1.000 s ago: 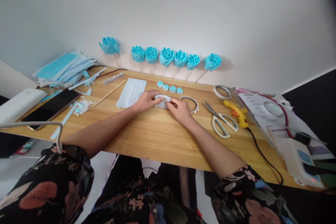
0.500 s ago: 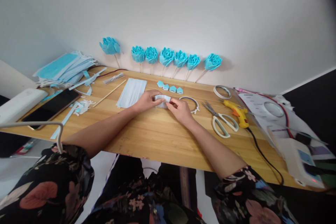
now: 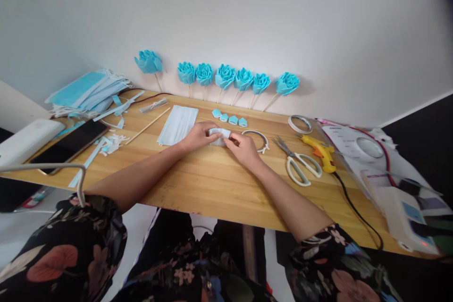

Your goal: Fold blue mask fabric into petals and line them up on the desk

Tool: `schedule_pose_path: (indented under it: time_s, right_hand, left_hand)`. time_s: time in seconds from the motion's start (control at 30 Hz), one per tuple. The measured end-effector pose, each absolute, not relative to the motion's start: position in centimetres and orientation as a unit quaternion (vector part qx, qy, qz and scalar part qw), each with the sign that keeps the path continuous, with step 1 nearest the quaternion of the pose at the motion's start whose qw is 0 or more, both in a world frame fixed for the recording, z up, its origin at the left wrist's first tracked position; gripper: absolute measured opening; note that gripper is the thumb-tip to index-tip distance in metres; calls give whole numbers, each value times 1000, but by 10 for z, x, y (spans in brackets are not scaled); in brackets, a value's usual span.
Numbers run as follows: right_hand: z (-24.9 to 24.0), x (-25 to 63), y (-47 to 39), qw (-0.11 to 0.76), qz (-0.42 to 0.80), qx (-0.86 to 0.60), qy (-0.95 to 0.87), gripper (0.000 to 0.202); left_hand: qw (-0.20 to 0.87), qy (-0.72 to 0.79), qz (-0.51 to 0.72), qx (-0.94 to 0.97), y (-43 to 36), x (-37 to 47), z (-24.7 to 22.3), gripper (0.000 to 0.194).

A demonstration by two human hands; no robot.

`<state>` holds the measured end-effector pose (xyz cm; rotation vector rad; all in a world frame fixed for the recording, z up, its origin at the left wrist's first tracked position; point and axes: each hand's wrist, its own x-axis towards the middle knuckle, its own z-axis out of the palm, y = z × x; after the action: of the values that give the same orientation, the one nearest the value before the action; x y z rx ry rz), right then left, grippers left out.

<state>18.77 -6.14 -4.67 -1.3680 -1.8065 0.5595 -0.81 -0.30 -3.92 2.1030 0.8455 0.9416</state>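
Observation:
Between my two hands is a small pale blue piece of mask fabric (image 3: 218, 138), its upper edge folded over. My left hand (image 3: 200, 136) pinches its left end with thumb and fingers. At the right end, my right hand (image 3: 244, 147) grips it the same way. Just behind the hands lie several small folded light blue petals (image 3: 232, 120) in a row. A pale face mask (image 3: 178, 125) lies flat to the left of my left hand. Beside my right hand rests a ring-shaped roll of tape (image 3: 260, 139), partly hidden by the fingers.
Several blue fabric roses (image 3: 225, 76) on sticks lean against the wall. Scissors (image 3: 295, 163), a yellow glue gun (image 3: 320, 152) and another tape roll (image 3: 300, 124) lie to the right. To the left are a mask stack (image 3: 85, 92), a phone (image 3: 69, 147), a wooden stick (image 3: 147, 125) and scraps (image 3: 112, 144).
Almost nothing differs. Both hands stay in place on the fabric piece, and the view has shifted very slightly.

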Motion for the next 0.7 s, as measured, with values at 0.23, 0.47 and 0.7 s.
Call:
schedule_pose_path:
  time_s: [0.23, 0.47, 0.7]
  right_hand:
    - [-48, 188, -60, 389, 216, -545, -711, 30]
    - [-48, 188, -60, 390, 218, -544, -710, 31]
    - [-45, 187, -63, 406, 229, -534, -705, 28]
  left_hand:
    - [338, 331, 354, 807, -3, -8, -39, 31]
    - [338, 327, 357, 807, -3, -8, -40, 31]
    - [352, 318, 370, 799, -4, -9, -40, 34]
